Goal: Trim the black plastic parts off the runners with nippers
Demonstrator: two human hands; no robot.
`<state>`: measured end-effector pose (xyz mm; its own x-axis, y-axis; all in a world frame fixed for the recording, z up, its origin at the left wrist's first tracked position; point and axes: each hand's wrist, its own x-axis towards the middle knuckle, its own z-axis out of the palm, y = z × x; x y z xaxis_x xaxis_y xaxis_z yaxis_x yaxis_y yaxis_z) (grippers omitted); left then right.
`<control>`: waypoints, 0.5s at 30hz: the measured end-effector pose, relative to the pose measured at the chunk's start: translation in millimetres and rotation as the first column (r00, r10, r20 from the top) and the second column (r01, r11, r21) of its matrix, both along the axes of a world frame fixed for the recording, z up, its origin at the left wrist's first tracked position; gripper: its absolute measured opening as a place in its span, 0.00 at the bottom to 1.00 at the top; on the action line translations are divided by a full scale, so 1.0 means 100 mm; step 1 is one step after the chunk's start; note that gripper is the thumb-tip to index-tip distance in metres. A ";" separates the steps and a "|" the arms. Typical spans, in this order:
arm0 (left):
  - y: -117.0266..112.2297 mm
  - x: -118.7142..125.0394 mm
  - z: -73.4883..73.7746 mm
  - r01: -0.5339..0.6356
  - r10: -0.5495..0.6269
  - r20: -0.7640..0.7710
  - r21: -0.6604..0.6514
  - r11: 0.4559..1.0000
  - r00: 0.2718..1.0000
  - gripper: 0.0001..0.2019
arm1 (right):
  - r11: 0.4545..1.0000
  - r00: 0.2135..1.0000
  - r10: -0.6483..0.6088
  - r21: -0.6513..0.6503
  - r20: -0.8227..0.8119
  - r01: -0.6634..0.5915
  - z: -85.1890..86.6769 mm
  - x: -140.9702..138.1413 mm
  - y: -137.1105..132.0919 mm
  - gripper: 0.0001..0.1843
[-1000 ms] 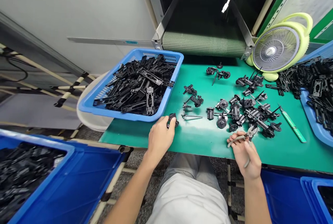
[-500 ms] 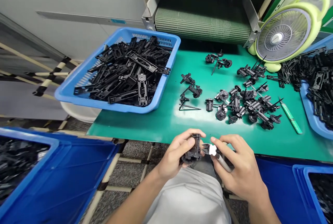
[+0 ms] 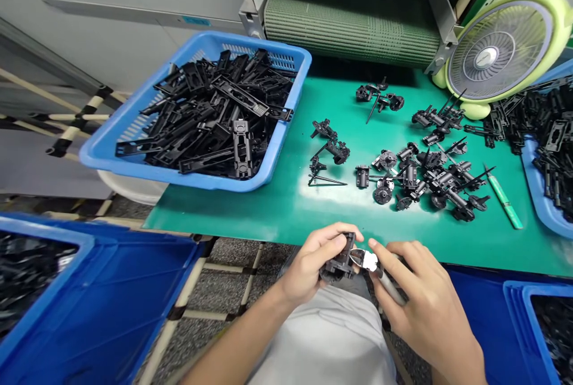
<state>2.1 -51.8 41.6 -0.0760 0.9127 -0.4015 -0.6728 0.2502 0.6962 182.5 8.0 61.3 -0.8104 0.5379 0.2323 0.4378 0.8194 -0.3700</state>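
Observation:
My left hand [image 3: 313, 262] is closed around a black plastic part [image 3: 339, 261] with a rounded lower end, held above my lap at the table's front edge. In my right hand [image 3: 418, 286] is a pair of cutting pliers [image 3: 367, 260] with bright metal jaws and a grey handle. The jaws point left and meet the right side of the part; whether they bite on it I cannot tell. Beyond my hands, a pile of black plastic parts [image 3: 409, 176] lies on the green table [image 3: 268, 218].
A blue basket [image 3: 201, 181] heaped with long black pieces stands on the left, another blue basket [image 3: 544, 209] on the right. A green pen-like tool [image 3: 505, 201] lies near the right one. Behind are a yellow-green fan [image 3: 486, 58] and a conveyor belt [image 3: 349, 30].
The view has shifted slightly. Both hands, with the part and the pliers, appear a little farther right, and the plier jaws sit closer against the part.

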 end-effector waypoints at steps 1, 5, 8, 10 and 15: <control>0.01 0.01 0.01 0.002 -0.002 0.012 -0.002 1.000 1.000 0.17 | 1.000 1.000 -0.003 0.012 0.002 0.003 0.02 0.00 -0.01 0.23; 0.03 0.03 0.01 0.018 -0.018 0.001 -0.048 0.999 1.000 0.19 | 0.998 1.000 0.006 0.059 0.010 -0.007 0.03 0.00 0.03 0.22; 0.09 -0.01 -0.02 0.017 -0.027 -0.085 -0.122 0.992 0.996 0.18 | 0.999 1.000 -0.002 0.053 0.008 0.001 -0.09 -0.04 0.15 0.18; 0.20 -0.07 -0.07 -0.059 0.017 -0.285 -0.141 0.988 0.959 0.15 | 0.999 0.998 -0.041 -0.011 -0.045 0.041 -0.24 -0.10 0.27 0.16; 0.56 -0.31 -0.24 -0.287 0.101 -0.883 -0.039 0.957 0.458 0.08 | 0.941 0.918 -0.298 -0.244 -0.261 0.235 -0.59 -0.21 0.51 0.14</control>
